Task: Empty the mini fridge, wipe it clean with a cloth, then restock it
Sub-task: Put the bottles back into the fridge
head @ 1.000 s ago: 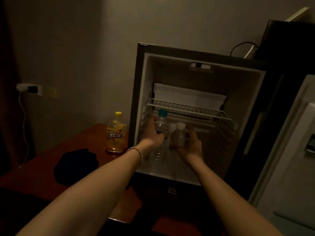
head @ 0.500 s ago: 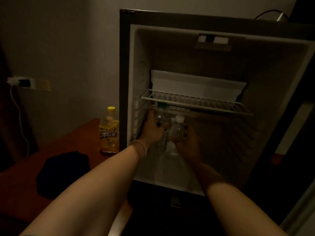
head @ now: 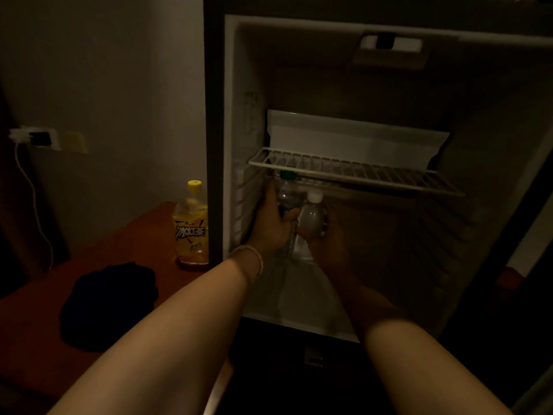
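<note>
Both hands are inside the mini fridge, under the wire shelf. The left hand is wrapped around a clear green-capped bottle by the fridge's left wall; just right of it, the right hand is closed around a smaller white-capped bottle. The two bottles look like they're touching.

Can't tell whether these are going in or coming out. Either way I'd keep them upright, mind the green cap since it sits right under the shelf, and move one at a time so they don't knock together.

Left of the fridge there's a reddish wooden bench with a dark cloth, and a yellow iced tea bottle standing just beside the fridge. Further left, a wall outlet with a white cable hanging down. The room's really dim, so the fridge floor is hard to read.
</note>
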